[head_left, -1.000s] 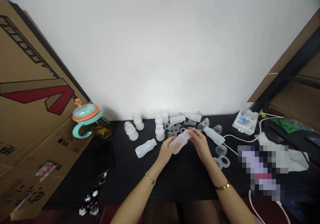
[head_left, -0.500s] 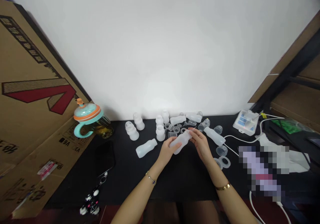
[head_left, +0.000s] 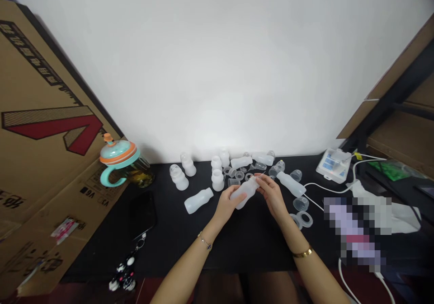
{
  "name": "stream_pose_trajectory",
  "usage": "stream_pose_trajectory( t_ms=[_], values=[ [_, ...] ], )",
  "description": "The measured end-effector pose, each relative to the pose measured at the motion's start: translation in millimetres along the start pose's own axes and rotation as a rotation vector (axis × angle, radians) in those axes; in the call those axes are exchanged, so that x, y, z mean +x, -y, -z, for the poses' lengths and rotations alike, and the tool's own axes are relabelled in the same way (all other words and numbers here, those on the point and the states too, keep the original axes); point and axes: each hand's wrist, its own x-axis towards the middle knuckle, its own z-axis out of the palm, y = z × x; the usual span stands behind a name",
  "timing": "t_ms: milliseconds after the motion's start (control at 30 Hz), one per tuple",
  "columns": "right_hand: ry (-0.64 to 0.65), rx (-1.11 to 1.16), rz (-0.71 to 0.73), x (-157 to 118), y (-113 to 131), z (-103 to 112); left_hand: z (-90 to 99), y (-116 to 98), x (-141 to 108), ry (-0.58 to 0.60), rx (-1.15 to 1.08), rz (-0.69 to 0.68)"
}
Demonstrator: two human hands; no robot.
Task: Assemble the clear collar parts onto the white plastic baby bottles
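A large cardboard box [head_left: 44, 128] leans at the left against a white wall [head_left: 217, 60], and a black table [head_left: 169, 250] runs below both. On the table stand a clear jar with a teal and orange lid [head_left: 118, 155], a black phone [head_left: 142, 216] and a white plastic unit [head_left: 332, 166] with a white cable [head_left: 325, 190]; a patch at the right is too pixelated to identify. Across the back lie many frosted plastic bottles [head_left: 217, 180], with clear cups [head_left: 300, 203] and rings [head_left: 304, 219] near them. A loose bottle [head_left: 198, 200] lies just left of the hands, another [head_left: 290, 184] just right. The item in hand is one frosted bottle [head_left: 246, 193], tilted between both hands over the table's middle. The left hand [head_left: 228, 203] has its fingers closed together around the bottle's lower body. The right hand [head_left: 272, 196] angles in, its slightly spread fingers [head_left: 259, 180] touching the bottle's upper end, which they partly hide. No cap is discernible there.
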Motion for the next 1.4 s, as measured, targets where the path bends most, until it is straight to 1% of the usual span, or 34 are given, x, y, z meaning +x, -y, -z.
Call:
stream_pose_trajectory(
  t_ms=[267,467,833,1233,1333,1400],
  values=[
    [0.006,0.002,-0.004,-2,2,-1,1.0,4,1,-0.003,0.008,-0.014],
    [0.009,0.028,-0.008,-2,3,-2,0.4,2,0,-0.002,0.022,-0.009],
    [0.001,-0.003,-0.015,0,0,0,-0.4,0,-2,-0.017,0.04,-0.024],
    [0.0,-0.059,-0.011,0,0,1,-0.1,-4,-5,-0.032,0.156,-0.087],
    [-0.005,-0.079,-0.022,-1,1,0,-1.6,-7,-8,-0.069,0.233,-0.129],
    [-0.004,-0.083,-0.026,0,1,0,-2.7,-8,-10,-0.117,0.307,-0.167]
  ],
)
